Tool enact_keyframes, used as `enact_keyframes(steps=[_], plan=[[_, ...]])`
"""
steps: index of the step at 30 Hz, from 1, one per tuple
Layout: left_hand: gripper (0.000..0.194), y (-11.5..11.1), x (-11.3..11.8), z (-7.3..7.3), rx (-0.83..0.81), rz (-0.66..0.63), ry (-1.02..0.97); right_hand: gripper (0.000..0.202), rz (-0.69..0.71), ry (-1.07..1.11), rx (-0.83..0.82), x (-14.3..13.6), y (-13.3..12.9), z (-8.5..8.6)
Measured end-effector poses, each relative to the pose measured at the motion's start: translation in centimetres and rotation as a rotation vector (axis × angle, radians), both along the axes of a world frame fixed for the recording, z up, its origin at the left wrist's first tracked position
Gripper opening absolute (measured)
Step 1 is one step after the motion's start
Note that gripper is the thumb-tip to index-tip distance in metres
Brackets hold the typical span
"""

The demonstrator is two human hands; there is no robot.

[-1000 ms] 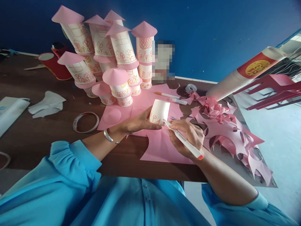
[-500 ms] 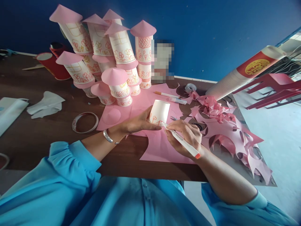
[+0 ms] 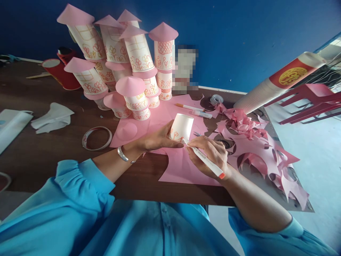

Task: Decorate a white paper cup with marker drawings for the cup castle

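Note:
My left hand (image 3: 161,138) is closed around a white paper cup (image 3: 183,125), which it holds tilted over pink paper (image 3: 183,167). Orange-red flower lines run along the lower part of the cup. Between the fingers of my right hand (image 3: 209,153) is a white marker (image 3: 206,161) with an orange-red end. Its tip touches the cup near my left thumb. Behind the cup, an orange-capped marker (image 3: 186,106) and another white pen (image 3: 203,114) lie on the paper. Paper cup towers (image 3: 138,53) with pink cone roofs and drawn flowers stand at the back left.
A tape roll (image 3: 96,138) lies on the brown table at left, near crumpled white paper (image 3: 53,117). Pink paper scraps (image 3: 266,149) spread over the right side. A long stack of cups (image 3: 277,83) leans there, with a red stool (image 3: 311,101) beyond. Red cups (image 3: 60,74) lie back left.
The cup has turned slightly in my left hand, and its orange-red lines have shifted a little. The marker in my right hand has moved slightly with its tip still at the cup.

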State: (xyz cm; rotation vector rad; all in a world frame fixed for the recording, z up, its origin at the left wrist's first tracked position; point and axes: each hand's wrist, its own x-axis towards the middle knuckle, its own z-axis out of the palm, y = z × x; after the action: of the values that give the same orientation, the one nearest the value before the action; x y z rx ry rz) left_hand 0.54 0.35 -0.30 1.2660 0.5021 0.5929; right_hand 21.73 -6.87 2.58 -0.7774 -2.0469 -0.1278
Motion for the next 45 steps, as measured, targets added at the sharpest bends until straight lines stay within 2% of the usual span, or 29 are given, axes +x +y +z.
enact_keyframes(steps=[10, 20, 28, 45], plan=[[0.069, 0.10, -0.08, -0.36, 0.008, -0.022, 0.016, 0.013, -0.006, -0.004, -0.003, 0.04, -0.03, 0.01], [0.071, -0.02, -0.11, 0.01, 0.045, 0.002, 0.021, 0.016, -0.022, -0.014, 0.006, -0.07, 0.00, 0.45], [0.065, 0.04, -0.05, 0.07, 0.045, -0.010, 0.016, 0.017, -0.007, 0.017, 0.001, -0.19, -0.04, 0.16], [0.075, 0.11, -0.09, -0.21, 0.042, -0.021, 0.040, 0.014, 0.020, 0.007, -0.016, -0.12, -0.09, 0.08]])
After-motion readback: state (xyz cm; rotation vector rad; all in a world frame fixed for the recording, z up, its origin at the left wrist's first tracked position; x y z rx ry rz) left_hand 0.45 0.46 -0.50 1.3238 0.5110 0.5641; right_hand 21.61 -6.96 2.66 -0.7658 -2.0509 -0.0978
